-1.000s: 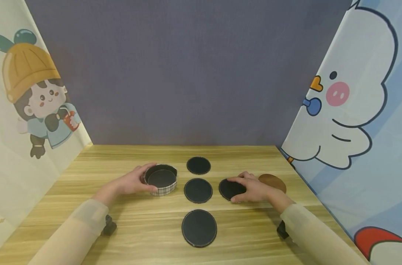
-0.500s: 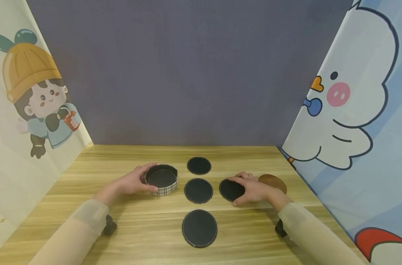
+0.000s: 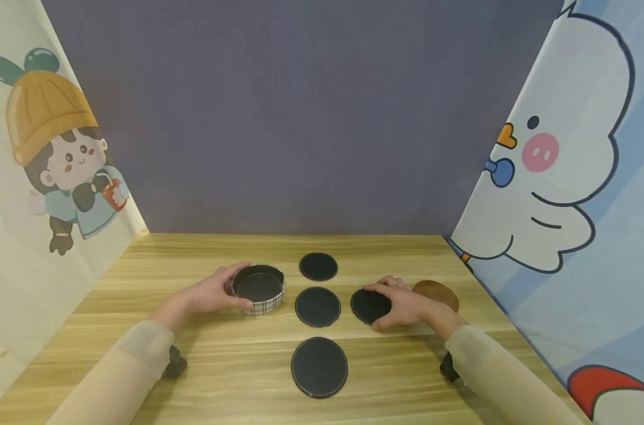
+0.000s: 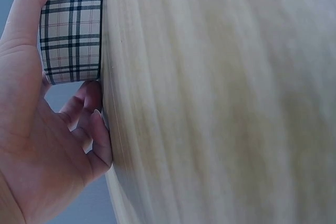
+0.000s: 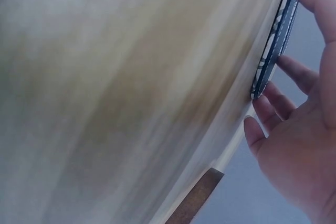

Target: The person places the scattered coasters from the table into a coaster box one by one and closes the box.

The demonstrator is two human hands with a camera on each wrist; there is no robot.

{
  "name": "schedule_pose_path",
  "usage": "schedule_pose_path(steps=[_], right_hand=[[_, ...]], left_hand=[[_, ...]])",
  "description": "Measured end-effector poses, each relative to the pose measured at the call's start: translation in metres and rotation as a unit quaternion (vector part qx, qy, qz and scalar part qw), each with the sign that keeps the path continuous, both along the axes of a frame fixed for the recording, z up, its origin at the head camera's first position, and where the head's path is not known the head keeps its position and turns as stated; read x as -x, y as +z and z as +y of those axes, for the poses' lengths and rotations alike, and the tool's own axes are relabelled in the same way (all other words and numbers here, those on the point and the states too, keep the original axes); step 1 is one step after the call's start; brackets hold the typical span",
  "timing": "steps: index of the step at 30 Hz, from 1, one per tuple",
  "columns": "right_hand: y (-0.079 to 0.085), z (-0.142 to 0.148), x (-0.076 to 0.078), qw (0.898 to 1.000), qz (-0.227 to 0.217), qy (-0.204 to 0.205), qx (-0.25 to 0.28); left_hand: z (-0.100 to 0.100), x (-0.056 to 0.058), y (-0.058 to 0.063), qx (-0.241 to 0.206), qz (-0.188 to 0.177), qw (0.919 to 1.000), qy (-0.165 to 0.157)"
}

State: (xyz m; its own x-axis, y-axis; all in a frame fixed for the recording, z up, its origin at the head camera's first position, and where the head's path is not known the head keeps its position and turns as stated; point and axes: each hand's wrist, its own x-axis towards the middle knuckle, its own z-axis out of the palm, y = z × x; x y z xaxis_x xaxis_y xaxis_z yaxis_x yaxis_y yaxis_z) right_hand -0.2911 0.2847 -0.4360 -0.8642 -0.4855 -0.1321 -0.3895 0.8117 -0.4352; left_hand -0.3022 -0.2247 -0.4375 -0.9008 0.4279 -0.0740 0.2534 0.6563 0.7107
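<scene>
My left hand (image 3: 212,293) grips a round open coaster holder (image 3: 265,305) from its left side, thumb at the near wall and fingers behind. Its plaid outer wall (image 4: 73,30) shows in the left wrist view; the inside is dark. My right hand (image 3: 408,305) holds a round black coaster (image 3: 368,305) between thumb and fingers at its rim. Edge-on in the right wrist view, that coaster (image 5: 274,43) shows a patterned white-and-dark side at the tabletop; the hand partly covers it in the head view. Whether it is lifted is hard to tell.
Three more black coasters lie in a column mid-table: a far one (image 3: 319,266), a middle one (image 3: 318,307) and a larger near one (image 3: 319,367). A brown rounded object (image 3: 437,293) lies right of my right hand, partly hidden. Printed cloth walls and a grey backdrop (image 3: 295,118) surround the wooden table (image 3: 231,378).
My right thumb has shifted slightly toward me and to the right along the coaster's near edge. The left hand, the holder and the other coasters have stayed in place.
</scene>
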Motion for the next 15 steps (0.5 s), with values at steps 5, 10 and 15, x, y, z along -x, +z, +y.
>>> schedule_pose_path(steps=[5, 10, 15], right_hand=[[-0.0026, -0.0007, -0.0015, 1.0, 0.002, -0.008, -0.002], [-0.0036, -0.0004, -0.003, 1.0, 0.007, -0.006, -0.006], [-0.0011, -0.0009, -0.004, 1.0, 0.011, -0.007, 0.01]], left_hand=[[-0.0001, -0.0003, -0.0001, 0.004, 0.004, 1.0, -0.002], [-0.0004, 0.0, -0.0004, 0.005, 0.005, 1.0, -0.002], [-0.0008, -0.0001, -0.0008, 0.004, 0.004, 1.0, -0.001]])
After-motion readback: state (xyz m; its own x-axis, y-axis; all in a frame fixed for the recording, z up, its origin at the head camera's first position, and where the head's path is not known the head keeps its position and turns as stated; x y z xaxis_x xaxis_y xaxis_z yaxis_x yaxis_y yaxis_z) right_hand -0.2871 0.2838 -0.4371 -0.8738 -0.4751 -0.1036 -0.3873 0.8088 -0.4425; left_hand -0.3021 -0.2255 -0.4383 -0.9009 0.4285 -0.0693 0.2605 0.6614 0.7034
